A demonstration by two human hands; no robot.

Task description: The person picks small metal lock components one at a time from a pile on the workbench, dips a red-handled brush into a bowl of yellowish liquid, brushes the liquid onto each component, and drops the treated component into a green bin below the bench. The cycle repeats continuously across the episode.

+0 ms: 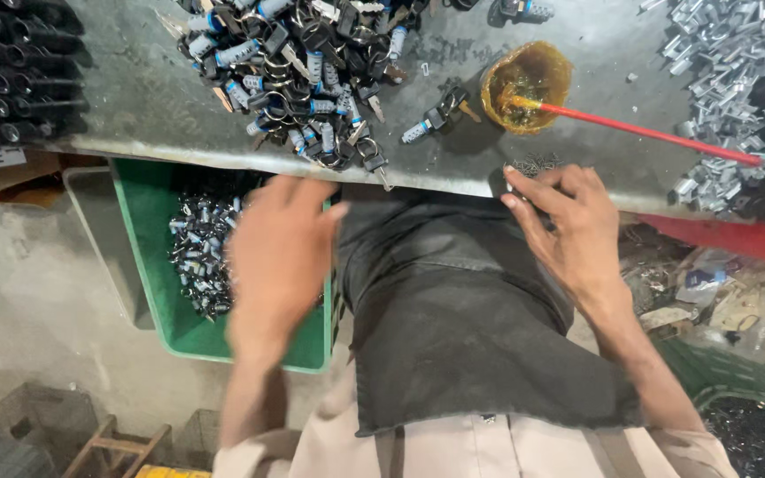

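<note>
My left hand (278,252) is blurred, fingers spread, hovering over the green bin (157,265) below the bench edge; it holds nothing that I can see. My right hand (568,221) rests at the near edge of the grey metal bench (135,97), fingertips touching a small dark part next to a little heap of tiny pins (535,163). Above the hands a pile of lock cylinders with keys and rings (303,71) covers the bench. One separate lock cylinder with a key (431,121) lies beside a yellow grease cup (526,84) holding a red-handled brush (648,133).
The green bin holds several small metal lock parts (198,257). Silver metal clips (728,53) are heaped at the bench's right. Black tubes (6,71) are stacked at the left. A black apron (453,310) covers my lap. A red tray (737,239) sits under the bench at right.
</note>
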